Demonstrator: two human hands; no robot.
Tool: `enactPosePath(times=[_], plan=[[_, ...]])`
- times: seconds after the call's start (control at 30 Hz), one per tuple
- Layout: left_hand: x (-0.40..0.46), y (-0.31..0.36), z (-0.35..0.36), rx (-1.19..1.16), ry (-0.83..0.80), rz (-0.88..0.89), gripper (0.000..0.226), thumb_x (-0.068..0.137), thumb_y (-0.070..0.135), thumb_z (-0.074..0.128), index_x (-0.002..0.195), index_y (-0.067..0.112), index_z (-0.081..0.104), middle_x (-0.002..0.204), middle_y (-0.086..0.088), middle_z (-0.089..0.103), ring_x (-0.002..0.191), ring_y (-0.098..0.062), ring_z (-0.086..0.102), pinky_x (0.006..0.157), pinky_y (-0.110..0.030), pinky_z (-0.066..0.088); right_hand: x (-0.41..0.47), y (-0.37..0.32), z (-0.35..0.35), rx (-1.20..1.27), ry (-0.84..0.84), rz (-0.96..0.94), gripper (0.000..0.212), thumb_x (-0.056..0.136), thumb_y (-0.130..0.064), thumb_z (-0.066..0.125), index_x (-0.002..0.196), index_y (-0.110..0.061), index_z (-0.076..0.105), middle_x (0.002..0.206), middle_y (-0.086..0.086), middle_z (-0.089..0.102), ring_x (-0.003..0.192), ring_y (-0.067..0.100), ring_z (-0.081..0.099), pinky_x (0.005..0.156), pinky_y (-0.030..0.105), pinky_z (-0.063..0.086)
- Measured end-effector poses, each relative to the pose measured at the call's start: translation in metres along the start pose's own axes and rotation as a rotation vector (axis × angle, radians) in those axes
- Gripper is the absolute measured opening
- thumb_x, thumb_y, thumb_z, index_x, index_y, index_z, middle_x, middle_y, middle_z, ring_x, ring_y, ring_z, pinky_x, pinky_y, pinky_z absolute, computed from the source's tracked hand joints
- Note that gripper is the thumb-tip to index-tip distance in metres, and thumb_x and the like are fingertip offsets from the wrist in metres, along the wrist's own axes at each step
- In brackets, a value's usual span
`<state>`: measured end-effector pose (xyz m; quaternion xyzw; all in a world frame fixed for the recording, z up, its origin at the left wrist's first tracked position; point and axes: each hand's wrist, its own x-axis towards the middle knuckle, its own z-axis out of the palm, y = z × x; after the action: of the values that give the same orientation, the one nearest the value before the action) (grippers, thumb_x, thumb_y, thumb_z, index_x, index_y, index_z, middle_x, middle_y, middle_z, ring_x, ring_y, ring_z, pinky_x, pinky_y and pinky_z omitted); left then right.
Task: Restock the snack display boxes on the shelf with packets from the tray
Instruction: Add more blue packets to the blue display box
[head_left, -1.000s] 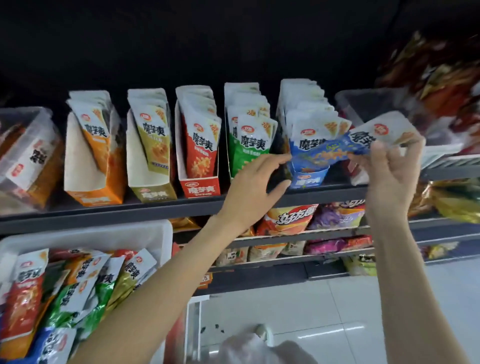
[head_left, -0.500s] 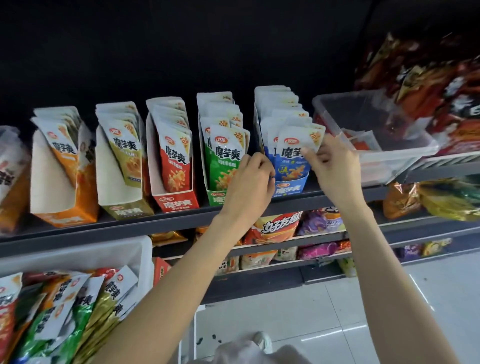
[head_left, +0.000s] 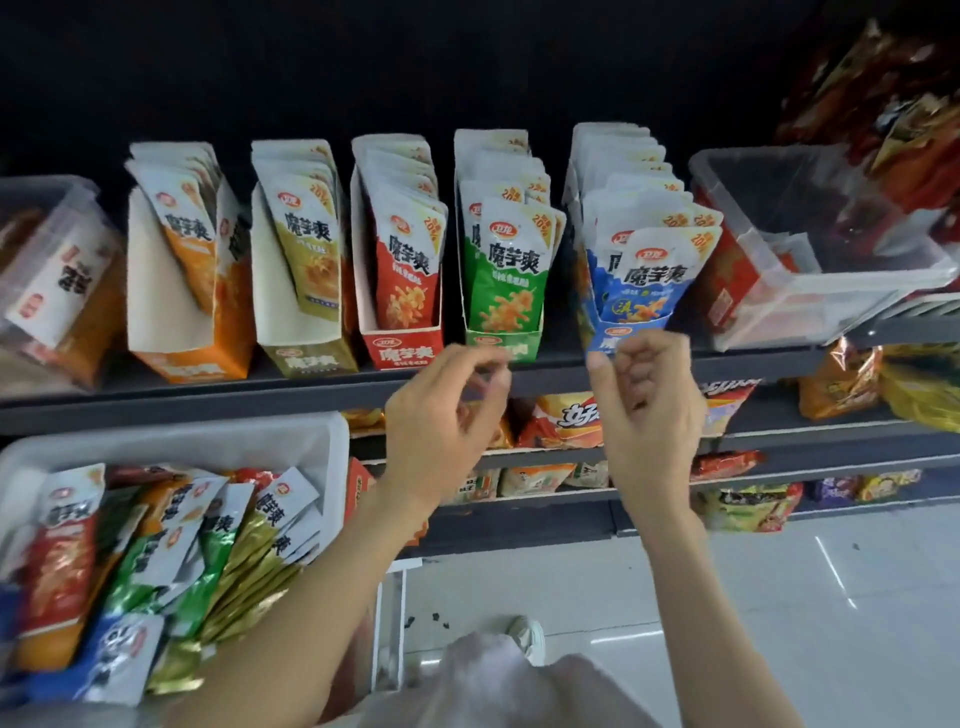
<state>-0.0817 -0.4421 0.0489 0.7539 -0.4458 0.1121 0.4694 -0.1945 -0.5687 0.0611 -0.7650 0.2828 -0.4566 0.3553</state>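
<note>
Packets (head_left: 642, 280) stand packed in the blue box (head_left: 623, 338) on the shelf (head_left: 208, 395), and both hands, left (head_left: 441, 415) and right (head_left: 647, 400), hover below, loosely curled, holding nothing.

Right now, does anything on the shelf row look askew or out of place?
Mostly tidy. The orange box and olive box look part-filled, packets leaning back with bare white wall showing in front, unlike the fuller red, green and blue boxes. Nothing looks spilled or torn.
</note>
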Motion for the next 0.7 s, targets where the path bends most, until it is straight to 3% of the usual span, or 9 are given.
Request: enactPosePath(times=[0.13,0.27,0.37,0.47,0.57,0.7], plan=[[-0.057,-0.029,-0.049,0.021,0.179,-0.131,0.024,0.095,0.023,0.047,0.092,0.007,0.065,0.087,0.006,0.063,0.081,-0.002,0.058,0.073,-0.011,0.044,-0.044,-0.020,0.042,0.044,-0.411,-0.035,0.016,0.089,-0.019,0.065,0.102,-0.017,0.057,0.081,-0.015,0.058,0.077,0.002,0.058,0.062,0.010,0.045],[-0.105,-0.061,-0.113,0.121,0.200,-0.281,0.017,0.091,0.020,0.049,0.097,0.013,0.063,0.090,0.006,0.062,0.085,-0.007,0.055,0.081,-0.014,0.041,-0.079,-0.041,0.089,-0.007,-0.790,-0.173,0.019,0.089,-0.016,0.064,0.107,-0.019,0.060,0.091,-0.011,0.062,0.082,0.005,0.060,0.068,0.026,0.053],[-0.139,-0.096,-0.161,0.255,0.035,-0.421,0.027,0.089,0.031,0.049,0.108,0.017,0.062,0.103,0.005,0.062,0.098,-0.013,0.054,0.086,-0.027,0.041,-0.103,-0.059,0.127,-0.043,-0.963,-0.271,0.017,0.088,-0.016,0.063,0.106,-0.019,0.061,0.101,-0.005,0.063,0.092,0.012,0.060,0.075,0.034,0.053],[-0.170,-0.133,-0.195,0.486,-0.167,-0.516,0.036,0.082,0.036,0.057,0.112,0.015,0.063,0.107,-0.006,0.064,0.096,-0.027,0.057,0.082,-0.038,0.047,-0.123,-0.075,0.165,-0.120,-1.100,-0.323,0.022,0.092,-0.022,0.057,0.114,-0.020,0.060,0.118,-0.002,0.061,0.109,0.016,0.055,0.088,0.034,0.048],[-0.190,-0.158,-0.213,0.607,-0.256,-0.662,0.041,0.077,0.029,0.075,0.115,0.017,0.064,0.111,-0.009,0.064,0.097,-0.033,0.060,0.076,-0.036,0.048,-0.141,-0.086,0.207,-0.257,-1.234,-0.343,0.031,0.095,-0.024,0.051,0.125,-0.018,0.055,0.129,0.002,0.057,0.119,0.023,0.051,0.094,0.039,0.045],[-0.197,-0.180,-0.225,0.634,-0.374,-0.689,0.057,0.078,0.046,0.070,0.127,0.020,0.056,0.125,-0.004,0.057,0.112,-0.027,0.053,0.084,-0.037,0.047,-0.163,-0.088,0.265,-0.487,-1.286,-0.375,0.044,0.092,-0.018,0.050,0.136,-0.015,0.046,0.135,0.010,0.052,0.121,0.033,0.050,0.100,0.040,0.042]])
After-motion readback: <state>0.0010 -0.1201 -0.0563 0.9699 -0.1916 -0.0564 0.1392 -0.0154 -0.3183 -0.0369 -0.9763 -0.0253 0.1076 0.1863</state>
